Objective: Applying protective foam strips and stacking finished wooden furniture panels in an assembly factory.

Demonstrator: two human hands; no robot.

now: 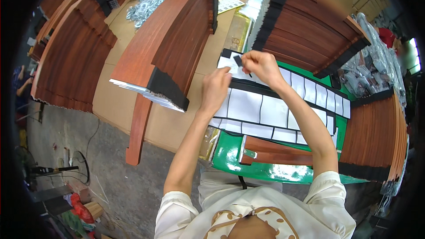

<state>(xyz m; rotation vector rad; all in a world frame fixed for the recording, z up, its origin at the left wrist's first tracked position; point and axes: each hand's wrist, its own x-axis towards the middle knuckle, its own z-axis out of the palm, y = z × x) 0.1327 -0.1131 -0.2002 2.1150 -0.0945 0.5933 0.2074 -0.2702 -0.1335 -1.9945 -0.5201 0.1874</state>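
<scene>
Several long white panels with black edges and black cross lines lie side by side on the green table. Over the left end of the far white panel, my right hand pinches a small black strip. My left hand is beside it, fingers curled in at the panel's end; what they hold, if anything, is hidden. Beneath my hands and forearms pass the nearer white panels, partly covered by my right arm.
Stacks of reddish-brown slats with black ends stand at left, far right and near right. A brown wooden piece lies at the table's front. Clear plastic-wrapped parts sit on the right. A bag of metal pieces rests on cardboard.
</scene>
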